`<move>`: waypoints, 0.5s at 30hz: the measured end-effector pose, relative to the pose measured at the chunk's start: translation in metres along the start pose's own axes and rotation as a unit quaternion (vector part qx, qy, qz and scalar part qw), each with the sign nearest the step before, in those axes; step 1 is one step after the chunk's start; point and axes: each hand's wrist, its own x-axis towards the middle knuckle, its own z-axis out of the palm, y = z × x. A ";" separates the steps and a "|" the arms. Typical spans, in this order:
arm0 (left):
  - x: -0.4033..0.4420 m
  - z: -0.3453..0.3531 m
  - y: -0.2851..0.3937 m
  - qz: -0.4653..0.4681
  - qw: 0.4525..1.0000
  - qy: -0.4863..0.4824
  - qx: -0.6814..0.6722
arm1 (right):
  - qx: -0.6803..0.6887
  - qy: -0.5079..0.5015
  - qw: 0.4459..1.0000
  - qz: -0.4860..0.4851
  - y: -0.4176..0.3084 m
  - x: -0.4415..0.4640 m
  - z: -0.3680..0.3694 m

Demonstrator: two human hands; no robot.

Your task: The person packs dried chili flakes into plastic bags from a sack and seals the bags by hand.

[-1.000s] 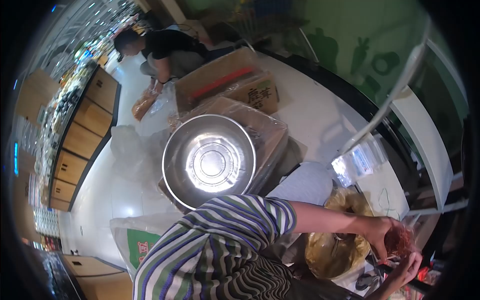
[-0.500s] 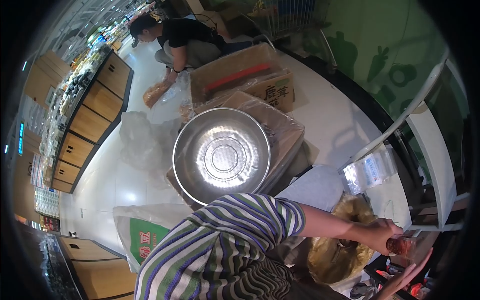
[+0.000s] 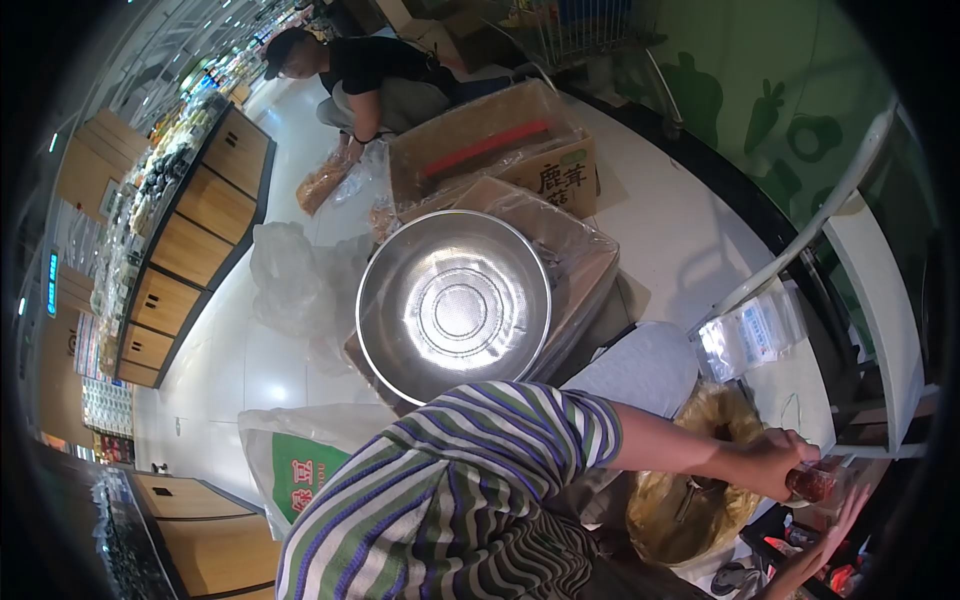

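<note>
At lower right, the person's left hand (image 3: 785, 463) grips a clear plastic container of dark-red contents (image 3: 814, 486); the right hand (image 3: 838, 530) flanks it, fingers extended. Apparently mid-handling, it calls next for steadiness.

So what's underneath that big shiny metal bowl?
A cardboard box with clear plastic along its edge sticks out from beneath the metal bowl. The bowl hides the middle, so anything directly underneath, or in that part of the box, can't be seen.

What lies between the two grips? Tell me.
The head view shows a clear pack with red contents between the left grip and the right grip.
</note>
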 end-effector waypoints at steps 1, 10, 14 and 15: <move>0.000 -0.001 -0.001 0.006 1.000 0.001 -0.002 | -0.008 -0.009 1.000 -0.002 0.002 -0.001 -0.001; -0.001 -0.008 0.005 0.034 0.999 0.002 0.014 | -0.060 -0.083 0.993 0.061 0.160 -0.052 -0.044; -0.001 -0.007 0.004 0.038 0.999 0.008 0.000 | 0.004 -0.024 0.999 0.027 -0.009 -0.016 0.009; -0.001 -0.007 0.002 0.041 0.999 0.012 -0.007 | 0.058 0.047 0.997 0.007 -0.033 -0.010 0.014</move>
